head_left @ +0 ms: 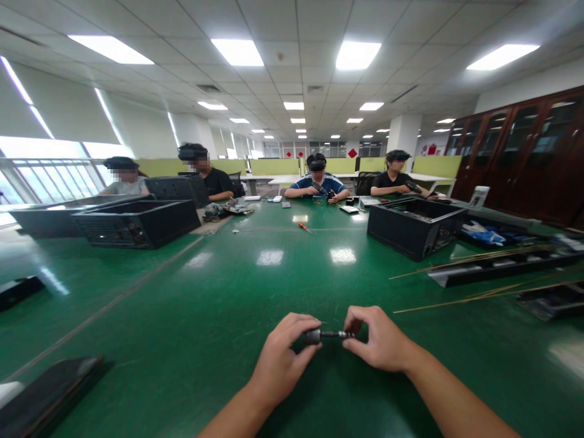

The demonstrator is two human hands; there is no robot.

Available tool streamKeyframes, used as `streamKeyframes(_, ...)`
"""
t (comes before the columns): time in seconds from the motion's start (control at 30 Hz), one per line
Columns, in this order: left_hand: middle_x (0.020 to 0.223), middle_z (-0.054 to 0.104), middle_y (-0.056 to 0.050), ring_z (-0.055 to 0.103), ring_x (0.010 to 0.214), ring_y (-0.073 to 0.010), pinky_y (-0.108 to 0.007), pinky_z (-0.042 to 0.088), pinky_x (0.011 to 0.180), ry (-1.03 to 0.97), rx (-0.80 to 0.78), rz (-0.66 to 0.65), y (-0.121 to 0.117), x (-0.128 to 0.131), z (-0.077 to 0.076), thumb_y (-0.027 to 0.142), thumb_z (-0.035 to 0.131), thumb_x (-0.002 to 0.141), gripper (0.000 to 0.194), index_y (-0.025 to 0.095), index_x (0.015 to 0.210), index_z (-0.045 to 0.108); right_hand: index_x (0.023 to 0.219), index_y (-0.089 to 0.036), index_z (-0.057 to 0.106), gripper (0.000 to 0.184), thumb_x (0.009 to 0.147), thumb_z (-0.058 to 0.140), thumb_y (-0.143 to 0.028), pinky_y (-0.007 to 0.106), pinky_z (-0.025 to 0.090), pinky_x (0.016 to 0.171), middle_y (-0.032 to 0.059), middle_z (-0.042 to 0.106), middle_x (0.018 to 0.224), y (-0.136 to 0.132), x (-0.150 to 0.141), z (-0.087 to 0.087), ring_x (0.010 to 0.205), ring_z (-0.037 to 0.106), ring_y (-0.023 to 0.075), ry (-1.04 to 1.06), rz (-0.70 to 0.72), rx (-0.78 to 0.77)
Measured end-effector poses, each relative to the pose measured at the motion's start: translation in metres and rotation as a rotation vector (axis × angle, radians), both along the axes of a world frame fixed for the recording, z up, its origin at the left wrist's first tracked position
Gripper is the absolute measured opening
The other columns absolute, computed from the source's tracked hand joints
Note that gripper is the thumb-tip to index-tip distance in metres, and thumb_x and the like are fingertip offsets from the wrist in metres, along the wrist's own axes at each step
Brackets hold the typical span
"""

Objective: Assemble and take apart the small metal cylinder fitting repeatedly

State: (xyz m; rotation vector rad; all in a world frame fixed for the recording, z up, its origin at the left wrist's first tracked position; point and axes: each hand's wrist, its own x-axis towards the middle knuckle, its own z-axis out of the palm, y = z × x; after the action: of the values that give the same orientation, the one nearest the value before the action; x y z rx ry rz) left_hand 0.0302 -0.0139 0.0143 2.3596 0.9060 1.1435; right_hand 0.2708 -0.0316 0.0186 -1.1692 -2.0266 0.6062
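Note:
Low in the middle of the head view, a small part with a dark cylinder and a thin metal shaft [332,334] lies level between my hands. It looks like a small motor, though its exact kind is unclear. My left hand [283,351] grips the thick cylinder end between thumb and fingers. The far end of the shaft is pinched by my right hand [382,340], whose fingertips partly hide it. Both hands are just above the green tabletop [205,316].
Black computer cases [137,225] stand at the left, another black case [413,225] at the right. Thin yellowish rods [438,304] and a metal rail [483,267] lie on the right. An orange screwdriver [303,227] is farther back. Several people sit across the table. A dark slab [55,392] lies front left.

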Motion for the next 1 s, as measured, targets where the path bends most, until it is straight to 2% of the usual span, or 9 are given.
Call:
streamKeyframes(0.2,0.104,0.068,-0.004,0.064,0.098,-0.0179,-0.033,0.052,0.089,0.009,-0.008,-0.004,0.000,0.000,0.002,0.010,0.068,0.080,0.032,0.025,0.108,0.065,0.076,-0.019,0.060,0.012,0.070,0.069,-0.014,0.025,0.045,0.065,0.0005,0.067,0.074,0.002,0.002,-0.001,0.070,0.063,0.0159,-0.020,-0.027,-0.002)
streamKeyframes(0.33,0.102,0.068,-0.004,0.062,0.098,-0.0187,-0.034,0.051,0.089,0.017,0.005,0.016,-0.001,0.000,0.004,0.013,0.068,0.081,0.030,0.025,0.107,0.065,0.074,-0.018,0.060,0.011,0.069,0.069,-0.014,0.023,0.043,0.059,-0.0005,0.066,0.067,0.003,0.010,0.000,0.061,0.061,0.0141,-0.081,-0.046,-0.073)
streamKeyframes(0.47,0.097,0.066,-0.003,0.061,0.095,-0.0203,-0.035,0.051,0.086,0.052,-0.021,0.100,-0.001,-0.002,0.007,0.017,0.070,0.079,0.027,0.025,0.104,0.064,0.075,-0.017,0.062,0.009,0.070,0.070,-0.018,0.020,0.039,0.052,-0.0012,0.064,0.062,0.005,0.014,-0.004,0.056,0.059,0.0126,-0.124,-0.035,-0.162)
streamKeyframes(0.57,0.106,0.065,-0.006,0.061,0.102,-0.0213,-0.038,0.051,0.092,0.059,-0.082,0.173,0.002,-0.006,0.007,0.023,0.062,0.085,0.024,0.024,0.109,0.061,0.077,-0.016,0.065,0.009,0.071,0.070,-0.021,0.019,0.039,0.051,-0.0014,0.063,0.061,0.007,0.013,-0.009,0.056,0.059,0.0121,-0.136,-0.012,-0.179)
streamKeyframes(0.63,0.115,0.064,-0.008,0.061,0.108,-0.0221,-0.041,0.048,0.099,0.041,-0.114,0.236,0.006,-0.014,0.008,0.028,0.054,0.090,0.030,0.024,0.120,0.055,0.078,-0.016,0.066,0.009,0.072,0.069,-0.022,0.019,0.039,0.052,-0.0013,0.064,0.062,0.008,0.012,-0.012,0.057,0.060,0.0119,-0.139,0.008,-0.181)
streamKeyframes(0.77,0.121,0.063,-0.010,0.064,0.108,-0.0232,-0.041,0.049,0.100,0.043,-0.112,0.350,0.011,-0.053,0.011,0.038,0.045,0.094,0.048,0.024,0.139,0.041,0.081,-0.016,0.069,0.014,0.074,0.071,-0.028,0.019,0.040,0.052,0.0001,0.066,0.066,0.010,0.009,-0.015,0.059,0.061,0.0124,-0.127,0.027,-0.235)
streamKeyframes(0.9,0.116,0.066,-0.010,0.066,0.104,-0.0256,-0.041,0.052,0.097,0.146,-0.024,0.553,0.002,-0.121,0.009,0.049,0.046,0.091,0.052,0.023,0.136,0.045,0.081,-0.016,0.070,0.016,0.073,0.073,-0.030,0.019,0.040,0.053,0.0006,0.067,0.068,0.014,0.007,-0.019,0.061,0.061,0.0132,-0.125,0.025,-0.251)
streamKeyframes(1.0,0.104,0.072,-0.002,0.070,0.096,-0.0248,-0.041,0.055,0.093,0.193,0.015,0.740,-0.011,-0.177,-0.002,0.059,0.051,0.085,0.054,0.030,0.131,0.048,0.082,-0.017,0.070,0.015,0.073,0.072,-0.028,0.020,0.041,0.053,0.0007,0.067,0.069,0.017,0.007,-0.022,0.062,0.061,0.0134,-0.124,0.014,-0.248)
